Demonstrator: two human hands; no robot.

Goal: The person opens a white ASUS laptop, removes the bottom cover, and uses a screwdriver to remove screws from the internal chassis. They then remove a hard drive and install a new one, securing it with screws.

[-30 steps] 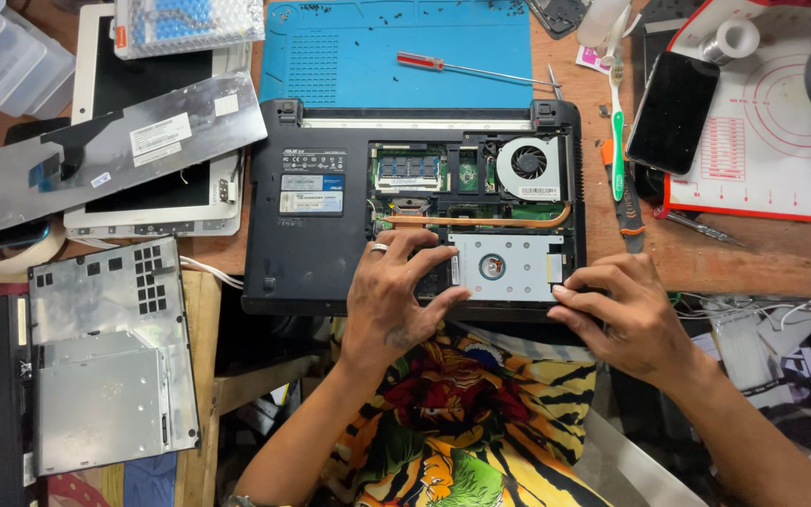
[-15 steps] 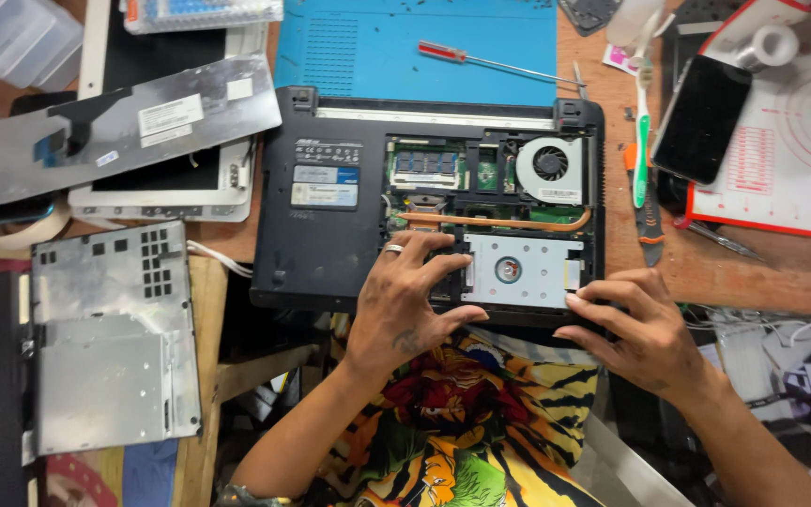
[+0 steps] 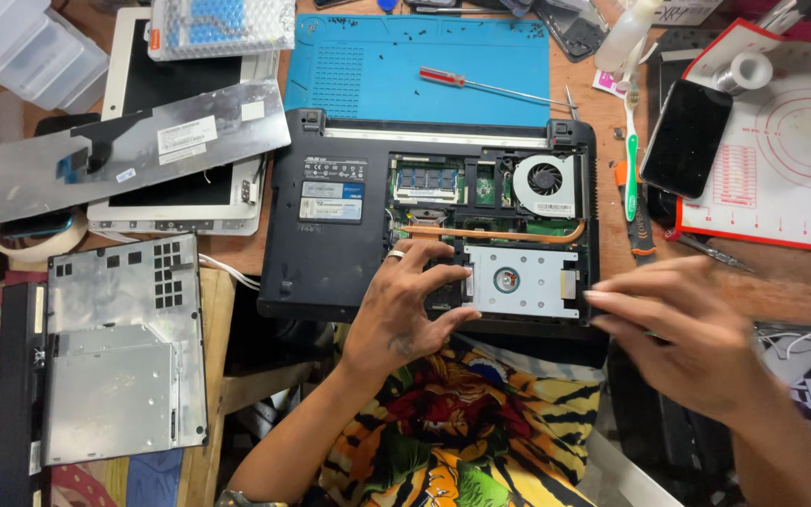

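The left hand (image 3: 405, 305) lies spread, fingertips pressing the left edge of the silver hard drive (image 3: 521, 280), seemingly to steady it in its bay in the opened black laptop (image 3: 330, 253). The right hand (image 3: 682, 333), blurred and half-curled, holds nothing visible at the laptop's right edge, below a green toothbrush (image 3: 631, 150).

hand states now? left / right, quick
Left hand: open, fingers spread, fingertips on the laptop at the left edge of the hard drive.
Right hand: open, blurred, holds nothing visible, at the laptop's right front corner.
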